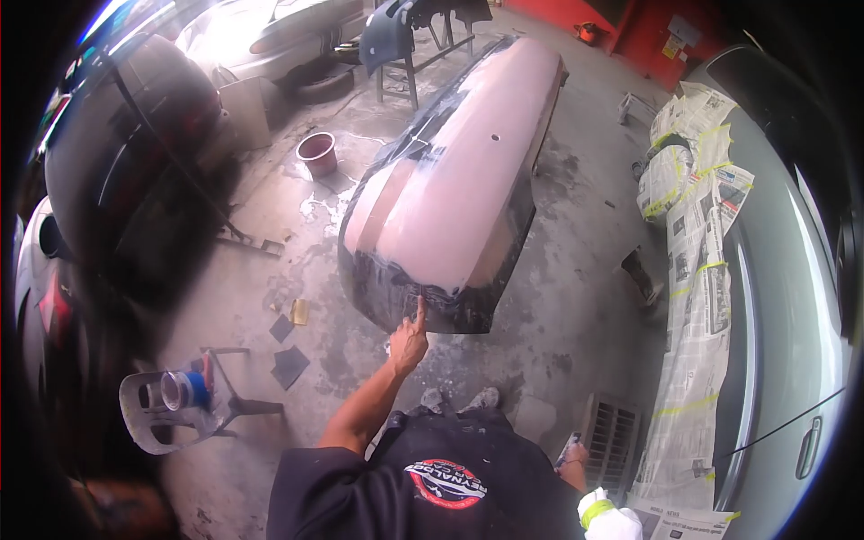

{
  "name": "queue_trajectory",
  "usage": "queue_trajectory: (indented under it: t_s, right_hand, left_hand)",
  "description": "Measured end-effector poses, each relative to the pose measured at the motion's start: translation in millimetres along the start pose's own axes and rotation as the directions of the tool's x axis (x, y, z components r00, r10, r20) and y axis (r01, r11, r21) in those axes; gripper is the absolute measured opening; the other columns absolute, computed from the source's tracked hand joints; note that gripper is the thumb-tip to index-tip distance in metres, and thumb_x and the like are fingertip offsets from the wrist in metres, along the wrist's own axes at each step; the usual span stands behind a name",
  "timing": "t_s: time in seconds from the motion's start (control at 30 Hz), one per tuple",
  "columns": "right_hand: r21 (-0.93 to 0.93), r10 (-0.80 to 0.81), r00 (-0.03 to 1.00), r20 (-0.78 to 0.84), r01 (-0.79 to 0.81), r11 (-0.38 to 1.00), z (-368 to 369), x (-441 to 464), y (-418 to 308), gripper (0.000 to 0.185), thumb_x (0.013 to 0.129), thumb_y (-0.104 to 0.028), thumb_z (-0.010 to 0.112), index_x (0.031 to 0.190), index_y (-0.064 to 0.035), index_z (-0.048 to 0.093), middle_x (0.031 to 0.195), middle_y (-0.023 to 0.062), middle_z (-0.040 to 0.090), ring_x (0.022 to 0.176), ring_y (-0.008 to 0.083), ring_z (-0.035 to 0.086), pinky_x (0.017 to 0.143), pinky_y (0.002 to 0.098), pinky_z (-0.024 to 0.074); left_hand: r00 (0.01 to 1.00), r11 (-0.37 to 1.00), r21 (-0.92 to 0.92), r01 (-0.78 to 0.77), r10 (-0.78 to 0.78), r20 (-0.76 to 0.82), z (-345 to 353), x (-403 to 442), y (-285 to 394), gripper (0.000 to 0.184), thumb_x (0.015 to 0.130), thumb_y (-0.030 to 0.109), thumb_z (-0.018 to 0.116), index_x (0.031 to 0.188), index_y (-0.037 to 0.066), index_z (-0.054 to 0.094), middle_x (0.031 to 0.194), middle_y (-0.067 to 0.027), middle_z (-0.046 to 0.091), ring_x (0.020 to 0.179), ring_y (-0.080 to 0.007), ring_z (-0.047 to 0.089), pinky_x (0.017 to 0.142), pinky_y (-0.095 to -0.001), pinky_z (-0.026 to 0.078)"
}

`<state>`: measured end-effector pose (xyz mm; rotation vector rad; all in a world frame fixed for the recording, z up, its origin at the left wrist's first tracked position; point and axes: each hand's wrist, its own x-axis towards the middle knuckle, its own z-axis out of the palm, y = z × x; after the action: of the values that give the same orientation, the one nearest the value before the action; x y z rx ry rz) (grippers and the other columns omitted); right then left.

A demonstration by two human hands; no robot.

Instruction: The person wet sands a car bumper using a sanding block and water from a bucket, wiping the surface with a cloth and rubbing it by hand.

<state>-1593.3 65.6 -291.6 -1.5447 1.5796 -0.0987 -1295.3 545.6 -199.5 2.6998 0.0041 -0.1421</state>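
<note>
A long car bumper (459,171) stands in front of me, its wide middle covered in pale pink coating and its near end dark and smeared. My left hand (409,344) reaches to that near end with the index finger stretched out, the tip at the dark surface; its other fingers are curled and nothing shows in them. Down at my right side, my right hand (573,457) is closed around a small greyish item, too little of it visible to name.
On the left, a plastic chair (153,416) holds a blue-labelled tub (183,390); sandpaper sheets (290,366) lie nearby. A maroon bucket (318,155) stands beside the bumper. At right is a car (792,360) masked with newspaper (697,360). A floor grate (610,441) lies near my right hand.
</note>
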Motion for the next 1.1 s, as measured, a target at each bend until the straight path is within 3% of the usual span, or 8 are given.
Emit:
queue_trajectory:
  t_s: [0.2,0.27,0.33,0.47,0.53,0.6,0.63,1.1]
  right_hand:
    - [-0.322,-0.129,0.991,-0.037,0.11,0.94,-7,2,32,0.053,0.094,-0.049,0.06,0.102,0.0013,0.074,0.097,0.0189,0.074,0.088,0.0313,0.072,0.078,0.0437,0.0543]
    - [-0.456,-0.143,0.988,-0.059,0.1,0.884,-10,24,58,0.048,0.096,-0.045,0.059,0.099,0.0005,0.074,0.088,0.0128,0.073,0.076,0.0225,0.068,0.068,0.0408,0.0519]
    - [-0.419,-0.154,0.985,-0.073,0.11,0.901,-2,47,87,0.053,0.096,-0.049,0.057,0.095,0.0012,0.074,0.086,0.0154,0.074,0.076,0.0238,0.068,0.071,0.0411,0.0522]
    - [-0.476,-0.232,0.97,-0.075,0.17,0.863,-11,-14,48,0.053,0.094,-0.048,0.056,0.091,0.0011,0.075,0.091,0.0205,0.074,0.082,0.0344,0.071,0.075,0.0423,0.0532]
    - [-0.453,-0.21,0.977,-0.016,0.18,0.873,-10,-32,34,0.045,0.091,-0.047,0.062,0.094,-0.0036,0.075,0.089,0.0191,0.074,0.085,0.0372,0.073,0.075,0.0447,0.0539]
    - [-0.459,-0.21,0.977,-0.043,0.167,0.873,-8,-41,36,0.042,0.091,-0.043,0.062,0.094,-0.0027,0.074,0.085,0.02,0.073,0.082,0.0376,0.073,0.072,0.0446,0.053]
    - [-0.399,-0.163,0.986,-0.028,0.139,0.906,-7,-48,29,0.041,0.091,-0.042,0.062,0.094,-0.0022,0.073,0.086,0.0208,0.073,0.084,0.0387,0.072,0.073,0.0455,0.0531]
    - [-0.538,-0.047,0.999,-0.021,0.028,0.842,12,-10,87,0.041,0.093,-0.041,0.057,0.1,-0.0052,0.076,0.102,0.0215,0.072,0.098,0.043,0.069,0.088,0.0492,0.0517]
  left_hand:
    - [0.988,0.999,-0.022,-0.045,0.041,-0.147,-34,-9,11,0.067,0.09,0.013,0.058,0.154,0.014,0.037,0.109,-0.0238,0.061,0.094,-0.0396,0.065,0.079,-0.049,0.055]
    - [0.974,0.994,-0.072,-0.076,0.059,-0.219,-58,-2,22,0.062,0.089,0.012,0.06,0.149,0.012,0.045,0.109,-0.0233,0.06,0.096,-0.039,0.064,0.082,-0.0482,0.054]
    - [0.857,0.96,-0.136,-0.244,0.148,-0.493,-76,16,29,0.055,0.086,0.006,0.064,0.139,0.009,0.053,0.111,-0.0221,0.058,0.099,-0.0387,0.061,0.085,-0.0473,0.053]
    - [0.705,0.921,-0.056,-0.385,0.255,-0.662,-105,67,55,0.057,0.09,0.004,0.064,0.144,0.007,0.046,0.136,-0.0288,0.047,0.125,-0.0464,0.05,0.096,-0.0479,0.05]
    - [0.737,0.868,-0.189,-0.46,0.254,-0.626,-107,100,67,0.059,0.095,0.013,0.062,0.15,0.006,0.04,0.149,-0.0332,0.035,0.139,-0.0523,0.034,0.109,-0.0553,0.04]
    - [0.741,0.933,0.209,-0.292,0.359,-0.567,-104,122,79,0.065,0.097,0.025,0.06,0.153,0.005,0.036,0.154,-0.0347,0.027,0.144,-0.0552,0.023,0.116,-0.0642,0.025]
    - [0.775,0.941,0.186,-0.283,0.338,-0.534,-102,126,83,0.069,0.096,0.039,0.06,0.153,0.006,0.038,0.157,-0.0352,0.023,0.145,-0.0581,0.016,0.116,-0.0699,0.014]
    - [0.74,0.824,0.329,-0.46,0.561,-0.37,-139,233,178,0.061,0.095,0.044,0.059,0.145,0.01,0.053,0.152,-0.0258,0.042,0.144,-0.0513,0.029,0.121,-0.0572,0.02]
